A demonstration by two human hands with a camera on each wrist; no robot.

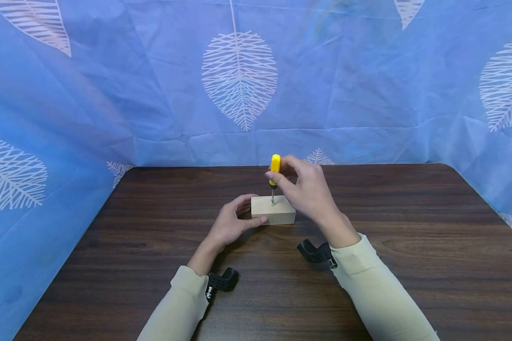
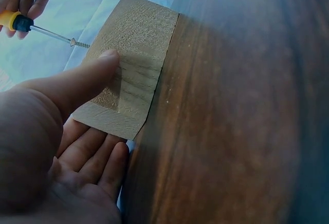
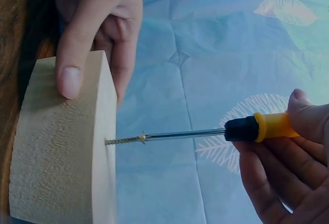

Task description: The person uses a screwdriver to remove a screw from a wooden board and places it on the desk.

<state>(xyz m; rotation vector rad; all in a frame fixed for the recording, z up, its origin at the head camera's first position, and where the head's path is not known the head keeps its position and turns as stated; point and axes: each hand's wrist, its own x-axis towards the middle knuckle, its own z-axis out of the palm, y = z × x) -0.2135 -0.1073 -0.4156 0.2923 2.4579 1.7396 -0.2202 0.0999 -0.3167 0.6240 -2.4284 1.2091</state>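
A pale wooden block [image 1: 273,218] lies on the dark table, with a screw [image 3: 125,140] standing in its top face; most of the thread shows above the wood. My left hand [image 1: 230,222] holds the block at its left end, thumb on the near side and fingers behind. In my right hand [image 1: 309,189] is a screwdriver [image 1: 275,163] with a yellow and black handle, pinched between thumb and fingers. Its shaft points down, and the tip meets the screw head, seen closely in the right wrist view. The left wrist view shows my left thumb [image 2: 97,77] across the block's side.
The brown wood-grain table [image 1: 153,279] spreads around the block on all sides. Behind it hangs a blue cloth [image 1: 162,85] with white leaf prints. Black wrist-worn devices [image 1: 224,280] jut inward from both sleeves over the table.
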